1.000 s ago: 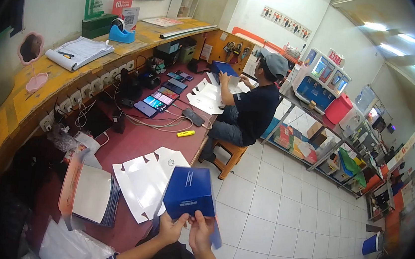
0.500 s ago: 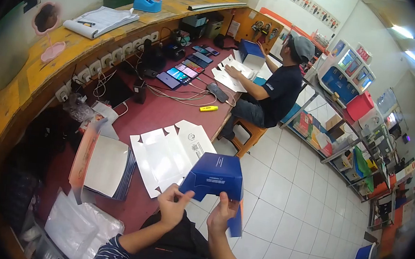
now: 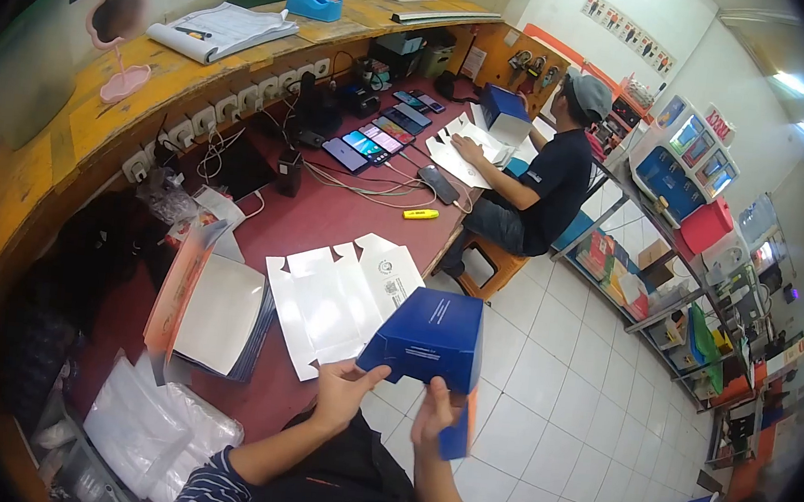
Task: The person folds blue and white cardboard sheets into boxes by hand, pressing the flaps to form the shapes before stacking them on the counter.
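A blue cardboard box, partly folded, is held up in front of me over the table's right edge. My left hand pinches its lower left corner between thumb and fingers. At the lower right side, my right hand grips the box with the thumb up against its edge. An orange and blue flap hangs down behind the right hand. Just beyond the box lies a flat white unfolded carton with cut-out notches and small black print. Left of it stands a stack of flat cartons, white on top.
A co-worker sits on an orange stool, hands on white card. Several phones, cables and a yellow highlighter lie on the red table. Clear plastic bags are at the near left. Metal shelving stands at right.
The box's panels have folded further, and its blue top now looks flatter and broader. Both hands keep their hold. The whole view has shifted slightly.
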`<state>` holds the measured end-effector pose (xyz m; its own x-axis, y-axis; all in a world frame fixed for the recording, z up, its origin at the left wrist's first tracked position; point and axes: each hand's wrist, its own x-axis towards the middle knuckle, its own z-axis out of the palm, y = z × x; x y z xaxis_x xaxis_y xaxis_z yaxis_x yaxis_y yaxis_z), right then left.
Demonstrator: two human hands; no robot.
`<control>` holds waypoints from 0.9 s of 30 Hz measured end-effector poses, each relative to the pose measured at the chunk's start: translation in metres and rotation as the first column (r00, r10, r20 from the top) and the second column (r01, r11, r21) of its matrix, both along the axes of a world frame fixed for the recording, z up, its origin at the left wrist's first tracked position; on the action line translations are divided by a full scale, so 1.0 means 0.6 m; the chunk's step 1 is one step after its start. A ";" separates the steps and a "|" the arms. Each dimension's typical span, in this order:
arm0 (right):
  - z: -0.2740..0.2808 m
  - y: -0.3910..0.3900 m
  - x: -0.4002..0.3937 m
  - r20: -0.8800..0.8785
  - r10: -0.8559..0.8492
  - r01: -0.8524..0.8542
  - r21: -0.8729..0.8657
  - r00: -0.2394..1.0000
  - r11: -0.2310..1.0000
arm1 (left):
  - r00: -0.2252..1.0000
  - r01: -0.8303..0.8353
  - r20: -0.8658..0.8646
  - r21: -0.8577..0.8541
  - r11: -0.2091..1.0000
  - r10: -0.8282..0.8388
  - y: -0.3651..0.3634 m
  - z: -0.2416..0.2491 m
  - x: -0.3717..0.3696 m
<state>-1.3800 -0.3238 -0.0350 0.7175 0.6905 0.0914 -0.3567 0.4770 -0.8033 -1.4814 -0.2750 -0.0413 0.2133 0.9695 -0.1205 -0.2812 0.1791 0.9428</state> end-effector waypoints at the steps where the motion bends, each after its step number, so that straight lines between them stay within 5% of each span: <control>1: 0.005 0.003 -0.025 -0.112 0.007 -0.001 0.053 0.994 0.999 | 0.994 -0.013 0.102 -0.120 0.993 0.026 -0.006 0.009 0.004; 4: -0.001 0.010 -0.050 -0.232 0.080 -0.052 0.124 0.969 0.991 | 0.932 -0.019 0.341 -0.289 0.957 0.122 -0.007 -0.002 0.012; 6: -0.008 0.016 -0.035 -0.257 0.078 -0.075 0.024 0.963 0.997 | 0.971 0.030 0.236 -0.273 0.961 0.036 0.005 -0.004 -0.011; 7: -0.012 0.022 -0.025 -0.191 0.055 -0.063 -0.033 0.980 0.997 | 0.960 0.260 -0.069 -0.135 0.956 -0.271 0.015 -0.003 -0.031; 8: -0.015 0.023 -0.014 -0.075 0.010 -0.018 -0.109 0.997 0.994 | 0.779 0.499 -0.396 -0.077 0.863 -0.486 0.024 0.000 -0.048; 9: 0.006 0.024 -0.010 0.077 0.076 -0.055 -0.254 0.994 0.966 | 0.501 0.563 -0.734 -0.125 0.817 -0.458 0.026 0.020 -0.066; 10: 0.026 0.024 -0.008 0.213 0.163 -0.067 -0.396 0.963 0.916 | 0.506 0.552 -0.735 -0.125 0.824 -0.451 0.023 0.036 -0.074; 11: 0.018 0.019 0.001 0.478 0.357 -0.085 -0.501 0.803 0.861 | 0.627 0.385 -0.774 0.215 0.898 -0.084 0.015 0.048 -0.080; 12: -0.002 0.016 0.007 0.658 0.532 -0.067 -0.594 0.533 0.801 | 0.668 0.189 -0.684 0.537 0.822 0.293 0.010 0.051 -0.088; 13: -0.031 0.018 0.005 0.741 0.502 -0.363 -0.363 0.446 0.858 | 0.695 0.203 -0.695 0.437 0.876 0.186 0.013 0.037 -0.096; 14: -0.006 0.023 -0.021 0.882 0.400 -0.153 -0.372 0.250 0.916 | 0.768 0.236 -0.636 0.384 0.893 0.071 0.021 0.031 -0.106; 16: 0.045 0.044 -0.062 0.907 0.420 -0.123 -0.417 -0.003 0.900 | 0.926 0.163 -0.377 0.379 0.911 -0.009 0.035 -0.041 -0.125; 17: 0.063 0.048 -0.080 0.906 0.422 -0.155 -0.419 -0.012 0.895 | 0.978 0.078 -0.195 0.032 0.996 -0.070 0.033 -0.042 -0.138; 18: 0.078 0.050 -0.096 0.839 0.513 -0.045 -0.528 -0.179 0.848 | 0.998 0.058 0.013 -0.325 0.944 -0.057 0.033 -0.038 -0.149; 19: 0.084 0.053 -0.109 0.733 0.597 0.088 -0.605 -0.326 0.792 | 0.981 -0.024 0.181 -0.237 0.971 0.069 0.025 -0.024 -0.156; 20: 0.079 0.061 -0.117 0.732 0.594 0.072 -0.609 -0.334 0.790 | 0.980 -0.043 0.177 -0.241 0.970 0.088 0.018 -0.037 -0.166; 22: 0.066 0.080 -0.129 0.671 0.365 -0.092 -0.542 -0.646 0.835 | 0.978 -0.205 0.109 0.310 0.928 0.180 0.003 -0.076 -0.196; 23: 0.080 0.089 -0.139 0.715 0.300 -0.214 -0.532 -0.631 0.819 | 0.929 -0.004 -0.364 0.173 0.985 0.068 -0.018 -0.034 -0.241; 24: 0.089 0.096 -0.152 0.715 0.293 -0.224 -0.533 -0.634 0.816 | 0.928 -0.016 -0.364 0.173 0.985 0.079 -0.021 -0.057 -0.273; 25: 0.095 0.101 -0.169 0.747 0.243 -0.346 -0.537 -0.619 0.770 | 0.697 0.050 -0.664 0.421 0.906 0.270 -0.025 -0.092 -0.300; 26: 0.099 0.104 -0.186 0.779 0.198 -0.460 -0.533 -0.595 0.710 | 0.360 0.217 -0.791 0.586 0.781 0.495 -0.025 -0.092 -0.312; 27: 0.102 0.104 -0.204 0.797 0.158 -0.536 -0.523 -0.582 0.663 | 0.365 0.127 -0.770 0.599 0.791 0.524 -0.027 -0.088 -0.316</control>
<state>-1.5023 -0.2612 0.0262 -0.8436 0.5046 0.1835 0.4435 0.8475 -0.2915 -1.6709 -0.2914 -0.0943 0.0898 0.9166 0.3896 0.7897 -0.3039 0.5329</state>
